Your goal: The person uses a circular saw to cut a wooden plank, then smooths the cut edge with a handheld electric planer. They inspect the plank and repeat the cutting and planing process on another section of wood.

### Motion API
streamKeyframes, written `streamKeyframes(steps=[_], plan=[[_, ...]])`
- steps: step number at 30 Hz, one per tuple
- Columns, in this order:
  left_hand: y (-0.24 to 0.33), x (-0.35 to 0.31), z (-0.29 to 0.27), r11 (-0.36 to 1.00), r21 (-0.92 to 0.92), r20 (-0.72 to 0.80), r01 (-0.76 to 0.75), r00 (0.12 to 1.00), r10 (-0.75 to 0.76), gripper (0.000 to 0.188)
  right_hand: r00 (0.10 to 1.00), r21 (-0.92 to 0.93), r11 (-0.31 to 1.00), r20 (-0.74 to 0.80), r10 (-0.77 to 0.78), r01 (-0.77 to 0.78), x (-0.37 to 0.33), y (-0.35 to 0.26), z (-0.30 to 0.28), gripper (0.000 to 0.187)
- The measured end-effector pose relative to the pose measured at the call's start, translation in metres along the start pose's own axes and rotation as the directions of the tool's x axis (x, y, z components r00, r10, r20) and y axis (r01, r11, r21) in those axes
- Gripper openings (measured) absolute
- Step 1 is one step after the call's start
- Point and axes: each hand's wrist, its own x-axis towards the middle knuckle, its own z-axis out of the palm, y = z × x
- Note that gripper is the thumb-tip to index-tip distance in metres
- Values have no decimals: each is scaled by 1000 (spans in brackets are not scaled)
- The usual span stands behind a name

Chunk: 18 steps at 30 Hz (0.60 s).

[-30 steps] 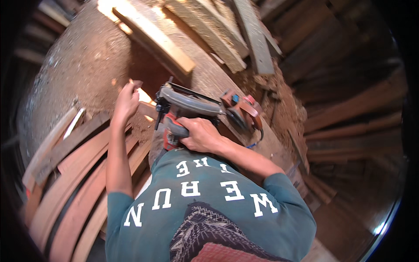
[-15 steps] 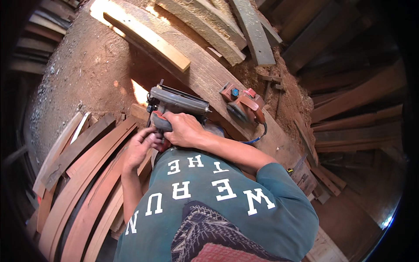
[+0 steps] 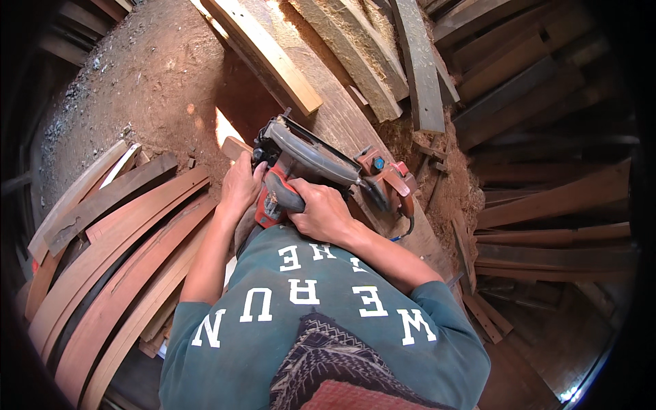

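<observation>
A circular saw (image 3: 306,152) with a grey guard and a red body is held close in front of my torso. My right hand (image 3: 321,209) is wrapped round its dark rear handle. At the saw's left end, my left hand (image 3: 239,183) closes on the front part, thumb up; some of its fingers are hidden. Just right of the saw, a red electric planer (image 3: 391,179) with a blue knob rests on a wide plank (image 3: 342,116), its blue cord trailing behind it.
A pale squared timber (image 3: 273,58) lies along the plank's far left. Curved reddish boards (image 3: 137,239) are stacked at my left. Sawdust-covered beams (image 3: 348,51) and a grey board (image 3: 418,75) lie at the far side. More boards (image 3: 553,198) pile up on the right.
My left hand has moved up from below the saw's handle to its front end and taken hold there. The saw has shifted slightly right and tilted. My right hand keeps its grip.
</observation>
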Motion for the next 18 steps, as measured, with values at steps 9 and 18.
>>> streamKeyframes(steps=[9, 18], plan=[[11, 36, 3, 950, 233, 22, -210, 977, 211, 38, 996, 13, 999, -80, -49, 50, -5, 6, -2, 37], [58, 61, 18, 949, 259, 121, -179, 981, 152, 45, 996, 16, 1000, -89, 0, 1, -11, 30, -40, 36]])
